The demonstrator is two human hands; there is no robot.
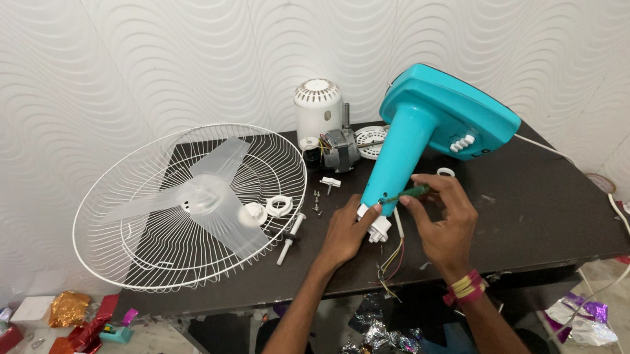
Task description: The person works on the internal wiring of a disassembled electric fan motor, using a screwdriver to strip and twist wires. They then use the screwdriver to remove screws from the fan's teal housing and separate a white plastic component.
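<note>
hands [345, 233] [438, 214] grip teal fan stand [407, 151], apparently with screwdriver [408, 193].

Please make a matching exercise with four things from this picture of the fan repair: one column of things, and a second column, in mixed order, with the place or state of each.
Things:
1. green screwdriver
2. wire fan guard
3. white motor cover
4. teal fan stand

Places or states:
A. upright at the table's back edge
B. lying over the table's left end
C. held in the right hand
D. tilted, neck end at the left hand

Pairs: 1-C, 2-B, 3-A, 4-D
</note>
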